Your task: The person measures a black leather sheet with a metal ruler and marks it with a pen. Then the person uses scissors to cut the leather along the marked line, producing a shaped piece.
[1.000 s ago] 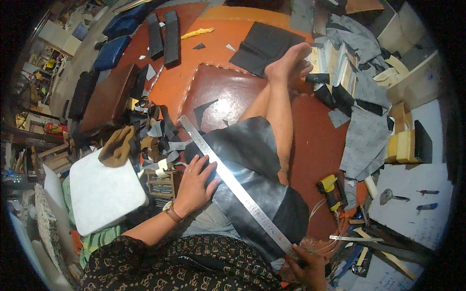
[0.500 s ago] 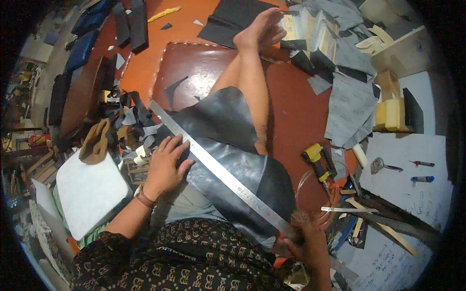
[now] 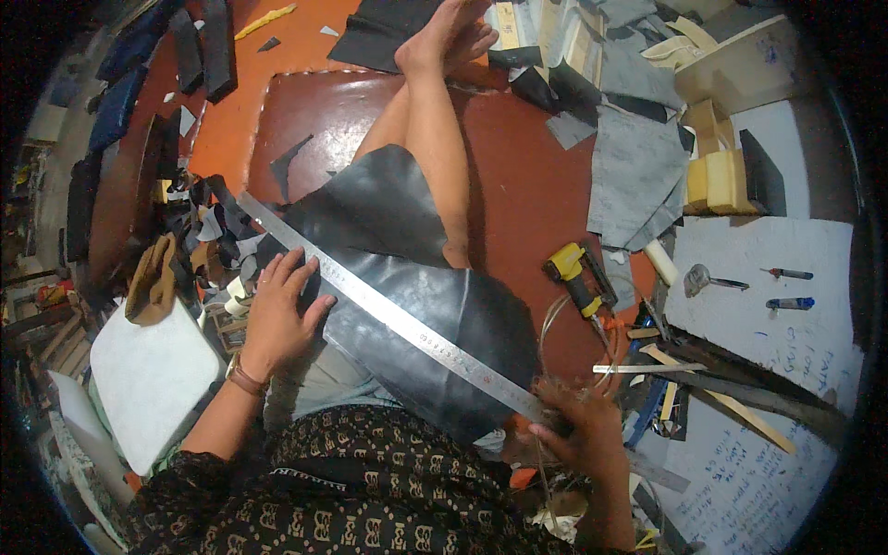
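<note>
A long steel ruler (image 3: 398, 319) lies slantwise across a black leather-like sheet (image 3: 444, 388) spread over my lap. My left hand (image 3: 282, 310) rests at the ruler's upper left part, fingers stretched out and fingertips touching its edge, thumb apart on the sheet. At the ruler's lower right end is my right hand (image 3: 583, 421), its fingers closed round that end and partly hidden. Beyond the ruler, another part of the black material (image 3: 370, 213) reaches over my bare legs (image 3: 435, 157).
A yellow and black pneumatic stapler (image 3: 578, 277) with a hose lies to the right. White boards (image 3: 758, 342) there hold pens and a metal tool. Grey fabric sheets (image 3: 638, 176) and foam blocks (image 3: 721, 180) stand at far right. A white cushion (image 3: 157, 379) and scraps lie left.
The whole view has shifted, so most things appear farther left and a little higher. Both hands stay on the ruler, which keeps nearly the same place on the black sheet.
</note>
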Demonstrator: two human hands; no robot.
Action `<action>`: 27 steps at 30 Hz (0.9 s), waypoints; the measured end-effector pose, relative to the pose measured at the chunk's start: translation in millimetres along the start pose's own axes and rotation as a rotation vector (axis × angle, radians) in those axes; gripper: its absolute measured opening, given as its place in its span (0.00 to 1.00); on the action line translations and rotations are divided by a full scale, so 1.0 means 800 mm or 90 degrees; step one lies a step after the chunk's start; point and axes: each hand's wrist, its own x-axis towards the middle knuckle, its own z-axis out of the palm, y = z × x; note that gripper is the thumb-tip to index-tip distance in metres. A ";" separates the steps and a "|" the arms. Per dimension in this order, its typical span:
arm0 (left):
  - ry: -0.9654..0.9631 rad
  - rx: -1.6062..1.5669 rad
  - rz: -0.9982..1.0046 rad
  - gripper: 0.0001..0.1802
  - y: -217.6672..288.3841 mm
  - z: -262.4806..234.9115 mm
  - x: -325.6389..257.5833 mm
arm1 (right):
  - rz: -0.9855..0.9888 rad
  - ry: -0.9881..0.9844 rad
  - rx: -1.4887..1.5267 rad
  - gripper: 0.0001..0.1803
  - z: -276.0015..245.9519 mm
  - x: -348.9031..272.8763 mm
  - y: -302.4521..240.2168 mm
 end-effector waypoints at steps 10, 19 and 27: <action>0.002 0.007 0.007 0.29 0.001 -0.003 0.000 | -0.026 0.016 0.036 0.25 0.013 0.005 0.019; -0.058 -0.023 0.098 0.24 -0.058 -0.013 0.025 | -0.089 0.122 0.148 0.20 0.044 0.008 0.031; -0.254 0.017 0.131 0.32 -0.053 -0.056 0.066 | -0.024 0.168 0.188 0.11 0.020 0.009 0.004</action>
